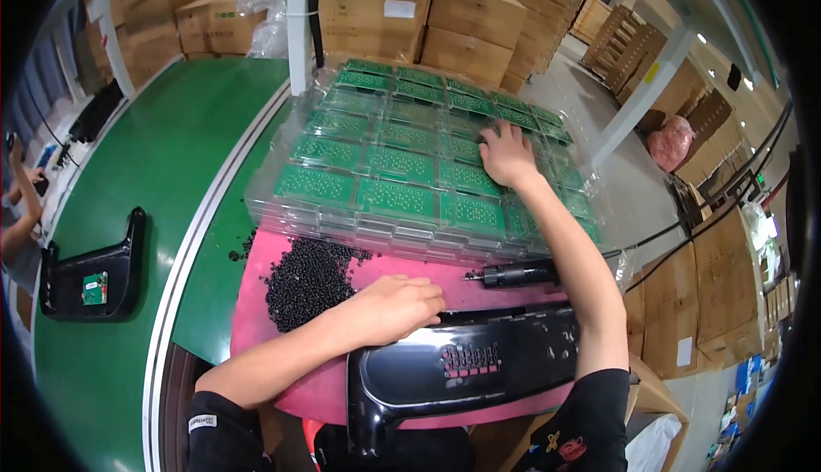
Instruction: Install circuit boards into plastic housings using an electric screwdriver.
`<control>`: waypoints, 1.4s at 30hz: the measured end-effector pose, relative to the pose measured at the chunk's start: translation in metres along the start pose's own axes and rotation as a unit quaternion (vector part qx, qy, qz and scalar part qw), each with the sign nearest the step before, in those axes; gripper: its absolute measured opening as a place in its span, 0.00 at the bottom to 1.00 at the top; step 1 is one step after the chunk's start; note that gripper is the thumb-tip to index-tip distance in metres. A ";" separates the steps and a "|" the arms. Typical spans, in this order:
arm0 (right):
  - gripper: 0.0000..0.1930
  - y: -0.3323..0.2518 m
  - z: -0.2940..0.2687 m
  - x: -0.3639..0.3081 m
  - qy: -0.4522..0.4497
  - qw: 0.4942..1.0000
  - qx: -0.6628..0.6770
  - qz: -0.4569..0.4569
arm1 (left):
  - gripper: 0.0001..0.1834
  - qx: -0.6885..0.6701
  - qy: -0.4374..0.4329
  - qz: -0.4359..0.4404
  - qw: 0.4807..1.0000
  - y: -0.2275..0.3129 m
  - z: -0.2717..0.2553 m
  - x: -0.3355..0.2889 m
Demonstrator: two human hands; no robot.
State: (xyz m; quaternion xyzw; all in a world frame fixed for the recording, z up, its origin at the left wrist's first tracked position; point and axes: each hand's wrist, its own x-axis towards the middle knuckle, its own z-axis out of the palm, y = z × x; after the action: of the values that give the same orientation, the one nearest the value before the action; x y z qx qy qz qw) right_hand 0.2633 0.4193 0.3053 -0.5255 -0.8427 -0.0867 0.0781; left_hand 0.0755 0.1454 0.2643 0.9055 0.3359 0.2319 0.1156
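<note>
A glossy black plastic housing with a cluster of slots lies across the pink mat in front of me. My left hand is closed over its far left edge, fingers together; the fingertips are partly hidden. Beyond the mat, clear plastic trays are stacked, the top one filled with rows of green circuit boards. My right hand reaches over these boards with fingers apart, its tips touching or just above one; no board is seen lifted. Beside my right forearm lies a black electric screwdriver.
A heap of small black screws sits on the pink mat. On the green conveyor at left rests another black housing with a small board in it. Cardboard boxes stand behind the trays. Another person's arm shows at far left.
</note>
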 end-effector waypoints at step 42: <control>0.15 -0.050 -0.107 -0.250 0.165 0.855 0.420 -0.256 | 0.27 0.152 0.350 0.063 0.922 0.036 -0.026 -0.003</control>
State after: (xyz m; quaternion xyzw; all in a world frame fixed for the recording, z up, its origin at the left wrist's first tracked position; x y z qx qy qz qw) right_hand 0.3318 0.1555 0.3504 -0.1870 -0.8786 0.1732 0.4040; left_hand 0.0803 0.1185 0.2992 0.7925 0.3285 0.4874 -0.1630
